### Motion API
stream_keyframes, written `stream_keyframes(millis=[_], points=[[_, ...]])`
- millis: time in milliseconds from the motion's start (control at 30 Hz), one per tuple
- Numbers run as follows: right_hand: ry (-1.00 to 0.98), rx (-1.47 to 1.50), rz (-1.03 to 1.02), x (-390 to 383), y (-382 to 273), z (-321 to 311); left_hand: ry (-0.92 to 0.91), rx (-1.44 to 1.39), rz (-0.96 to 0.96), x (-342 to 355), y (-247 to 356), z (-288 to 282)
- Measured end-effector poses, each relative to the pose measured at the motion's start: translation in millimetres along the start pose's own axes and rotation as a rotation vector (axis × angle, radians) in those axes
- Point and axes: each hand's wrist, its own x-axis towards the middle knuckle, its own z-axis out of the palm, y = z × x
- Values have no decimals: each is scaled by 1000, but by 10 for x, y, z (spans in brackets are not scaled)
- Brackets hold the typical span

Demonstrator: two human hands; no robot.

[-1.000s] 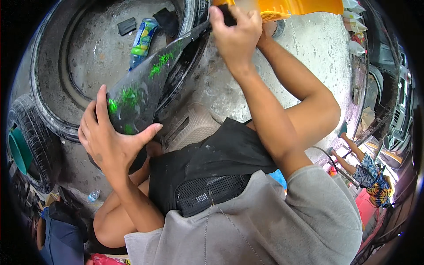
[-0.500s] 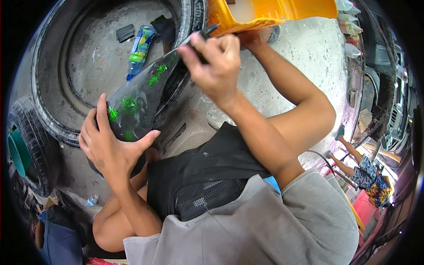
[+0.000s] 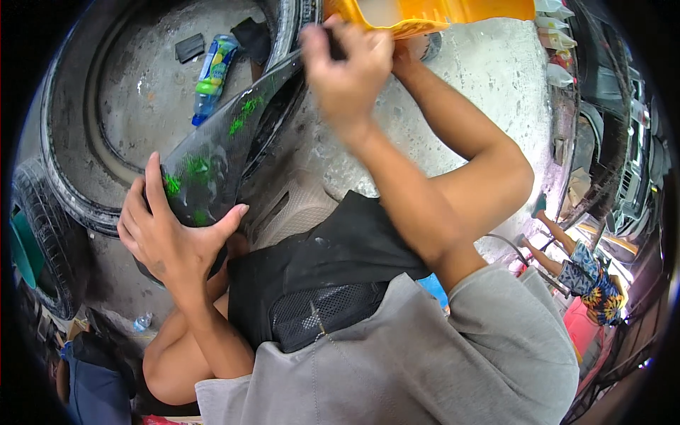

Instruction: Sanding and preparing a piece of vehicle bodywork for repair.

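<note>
A long, dark grey, rubber-like piece (image 3: 212, 152) with bright green marks slants up from my lap side toward the upper middle. My left hand (image 3: 173, 227) clasps its lower, wider end, thumb on one edge and fingers along the other. At the narrow upper end is my right hand (image 3: 347, 67), closed and smeared by motion. Something dark shows between its fingers, but I cannot make out what it is. Behind the piece lies a large tyre (image 3: 81, 163) on its side, the piece's upper part overlapping its near rim.
Inside the tyre ring lie a blue-green bottle (image 3: 214, 78) and dark scraps (image 3: 189, 48). A yellow plastic container (image 3: 453, 13) stands at the top. Another tyre (image 3: 57, 248) holds a green basin (image 3: 27, 251) on the left. At the far right a person (image 3: 591, 283) is near a vehicle.
My right hand has moved slightly up along the upper end. My left hand keeps its hold on the lower end. The whole view has shifted a little.
</note>
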Motion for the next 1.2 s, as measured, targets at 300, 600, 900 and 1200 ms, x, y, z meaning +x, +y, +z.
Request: stream_keyframes(millis=[300, 600, 900, 1200], points=[[38, -134, -2, 149, -3, -38, -22, -43, 6, 51, -31, -10], [-20, 6, -44, 254, 256, -14, 33, 8, 11, -6, -29, 38], [3, 74, -107, 283, 233, 32, 46, -11, -19, 39, -10, 28], [-82, -93, -23, 280, 90, -151, 74, -21, -92, 5, 125, 45]])
